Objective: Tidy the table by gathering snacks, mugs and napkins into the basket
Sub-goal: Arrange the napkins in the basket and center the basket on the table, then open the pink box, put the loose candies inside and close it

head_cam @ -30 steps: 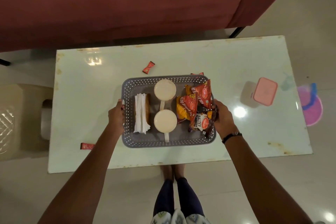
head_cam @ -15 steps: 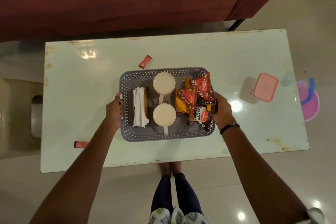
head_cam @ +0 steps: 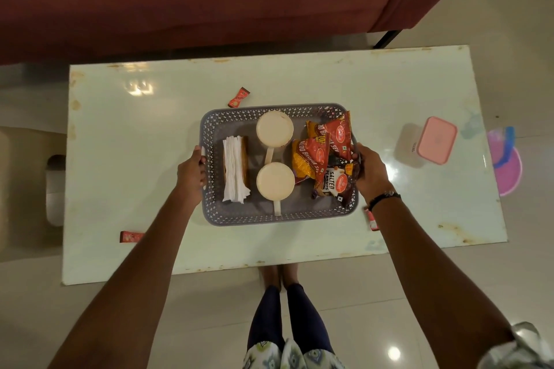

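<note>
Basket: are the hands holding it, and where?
Yes. The left hand grips the basket by its left rim, the right hand by its right rim.

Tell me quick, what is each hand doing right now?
Left hand: grips the left rim of the grey basket.
Right hand: grips the basket's right rim, beside the snack packets.

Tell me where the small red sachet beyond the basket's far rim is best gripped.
Probably by its long edges, pinched mid-length from above. The red sachet lies flat and diagonal on the table, apart from the basket, so nothing blocks a top approach. Both hands are busy: left hand and right hand grip the basket's short sides.
</note>
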`<state>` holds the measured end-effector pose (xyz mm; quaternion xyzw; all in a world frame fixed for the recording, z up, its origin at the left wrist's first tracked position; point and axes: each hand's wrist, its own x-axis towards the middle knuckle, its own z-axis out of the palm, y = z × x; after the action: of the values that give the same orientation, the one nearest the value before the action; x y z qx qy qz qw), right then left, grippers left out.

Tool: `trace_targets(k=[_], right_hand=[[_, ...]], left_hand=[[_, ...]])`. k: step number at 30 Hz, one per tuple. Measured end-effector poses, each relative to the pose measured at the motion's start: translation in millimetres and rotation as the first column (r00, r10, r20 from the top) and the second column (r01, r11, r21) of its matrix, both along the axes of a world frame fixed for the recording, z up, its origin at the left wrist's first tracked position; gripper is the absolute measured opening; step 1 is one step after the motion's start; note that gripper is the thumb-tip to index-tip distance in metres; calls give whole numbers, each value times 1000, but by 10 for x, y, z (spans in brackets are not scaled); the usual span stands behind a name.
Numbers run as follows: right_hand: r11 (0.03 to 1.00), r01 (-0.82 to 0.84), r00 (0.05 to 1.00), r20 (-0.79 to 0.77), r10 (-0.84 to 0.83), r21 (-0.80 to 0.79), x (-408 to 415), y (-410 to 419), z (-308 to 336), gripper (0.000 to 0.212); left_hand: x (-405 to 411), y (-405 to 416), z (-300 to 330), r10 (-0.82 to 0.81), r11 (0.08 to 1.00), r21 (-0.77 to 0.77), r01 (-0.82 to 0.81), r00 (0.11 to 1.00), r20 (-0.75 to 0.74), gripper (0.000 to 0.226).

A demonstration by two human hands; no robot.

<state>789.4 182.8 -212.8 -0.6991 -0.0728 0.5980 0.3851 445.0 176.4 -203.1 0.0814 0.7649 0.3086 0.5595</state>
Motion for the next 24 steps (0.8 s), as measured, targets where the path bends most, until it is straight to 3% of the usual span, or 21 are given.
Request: trace_targets(k=[5, 10, 13, 16, 20, 22, 24], right_hand=[[999, -27, 999, 45, 29, -29, 5, 18, 3, 23], [999, 49, 998, -34, -49, -20, -20, -2, 103, 23], [999, 7, 997, 73, -4, -47, -34, 6, 148, 23], [992, -91, 966, 236, 110, -91, -75, 11, 205, 23], [999, -27, 926, 376, 40, -39, 38, -81, 263, 23], [998, -55, 888, 457, 52, -8, 137, -114, 325, 31], [996, -90, 847, 527, 64, 23, 270, -116, 392, 30]], left_hand=[[-6, 11, -14, -4, 1000, -3, 4, 1000, -13, 40], [6, 6, -33, 22, 999, 24, -22, 1000, -14, 41], [31, 3, -4, -90, 995, 29, 97, 978, -190, 40], [46, -110, 10, -135, 977, 86, 195, 878, -459, 35], [251, -228, 187, -138, 925, 133, 355, 641, -755, 29], [473, -233, 317, -125, 860, 201, 468, 577, -807, 25], [729, -205, 368, -147, 796, 266, 544, 600, -786, 21]])
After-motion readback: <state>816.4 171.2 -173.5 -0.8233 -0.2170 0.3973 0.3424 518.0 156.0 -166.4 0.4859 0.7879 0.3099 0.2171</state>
